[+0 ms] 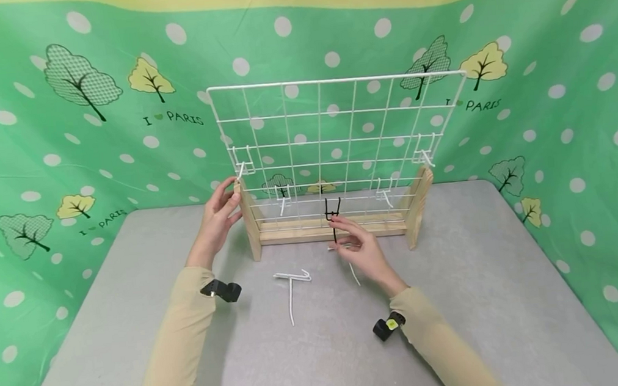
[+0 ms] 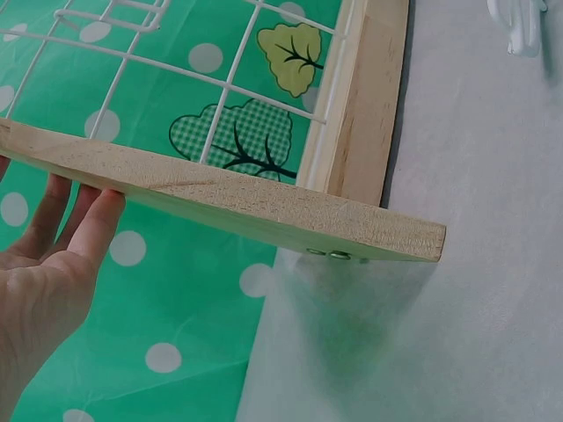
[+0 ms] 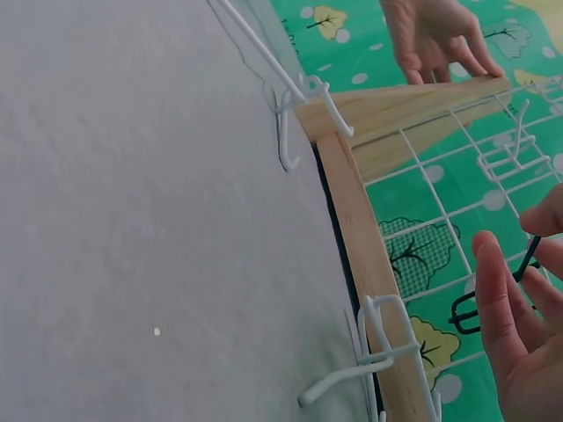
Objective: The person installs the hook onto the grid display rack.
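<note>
Grid [image 1: 319,142]: white wire, upright beyond both hands, spanning from beside the left hand to past the right.
Left hand [image 1: 217,216]: relaxed, its fingertips touching the outer side of the left post [image 1: 250,229] near its top.
Right hand [image 1: 362,249]: grasping the black hook between thumb and fingers, in front of the grid's lower rows.
Black hook [image 1: 332,214]: at the right hand's fingertips, its two prongs upward and its stem running down between them; whether the prongs sit on a wire I cannot tell.
Hung hooks: four, white, on the grid; one [image 1: 244,162] just beside the left hand, one [image 1: 285,205] between the hands, two [image 1: 385,197] beyond the right hand and to its right.
Loose hooks: two, white, on the table; one [image 1: 291,276] between the hands and nearer the body, the other [image 1: 355,273] partly hidden under the right hand.
Wood: crossbar [image 1: 301,235] low between the hands; right post [image 1: 419,208] to the right of the right hand.
Wrists: black bands [image 1: 388,326] over beige sleeves [image 1: 181,345].
Table [image 1: 313,364]: grey, beneath both hands.
Cloth [image 1: 117,148]: green, white-spotted, printed with trees, behind the hands.
</note>
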`<state>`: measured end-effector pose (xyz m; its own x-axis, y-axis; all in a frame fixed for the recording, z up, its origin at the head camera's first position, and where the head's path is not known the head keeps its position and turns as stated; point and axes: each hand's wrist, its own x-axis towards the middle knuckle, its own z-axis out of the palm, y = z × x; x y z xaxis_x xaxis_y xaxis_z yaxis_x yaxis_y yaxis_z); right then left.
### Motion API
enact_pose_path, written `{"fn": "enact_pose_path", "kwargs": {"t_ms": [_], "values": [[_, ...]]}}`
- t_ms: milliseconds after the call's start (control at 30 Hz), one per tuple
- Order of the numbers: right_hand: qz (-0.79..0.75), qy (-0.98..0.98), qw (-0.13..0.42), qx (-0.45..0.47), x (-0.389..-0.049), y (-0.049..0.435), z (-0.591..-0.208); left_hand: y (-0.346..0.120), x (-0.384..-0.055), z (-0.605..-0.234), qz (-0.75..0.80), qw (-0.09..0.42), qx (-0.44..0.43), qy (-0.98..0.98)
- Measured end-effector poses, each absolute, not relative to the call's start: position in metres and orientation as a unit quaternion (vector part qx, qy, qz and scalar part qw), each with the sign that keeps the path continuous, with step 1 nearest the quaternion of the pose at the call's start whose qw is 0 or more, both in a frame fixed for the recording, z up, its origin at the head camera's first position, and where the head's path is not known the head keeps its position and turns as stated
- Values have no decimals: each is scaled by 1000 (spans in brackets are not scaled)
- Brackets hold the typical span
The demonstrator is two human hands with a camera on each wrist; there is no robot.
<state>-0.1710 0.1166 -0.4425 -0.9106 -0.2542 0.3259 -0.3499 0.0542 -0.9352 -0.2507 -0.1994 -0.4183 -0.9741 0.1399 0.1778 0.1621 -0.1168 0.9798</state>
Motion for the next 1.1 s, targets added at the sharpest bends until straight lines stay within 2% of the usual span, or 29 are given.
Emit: {"fn": "enact_pose_path", "kwargs": {"t_ms": [300, 767, 1100], "values": [[664, -725, 28, 184, -170, 130, -447, -199, -253, -418, -741, -8, -90, -666], [648, -747, 37, 146, -177, 151, -464, -199, -252, -418, -742, -3, -96, -663], [580, -806, -27, 118, -183, 157, -489, -200, -251, -418, -740, -8, -92, -666]]}}
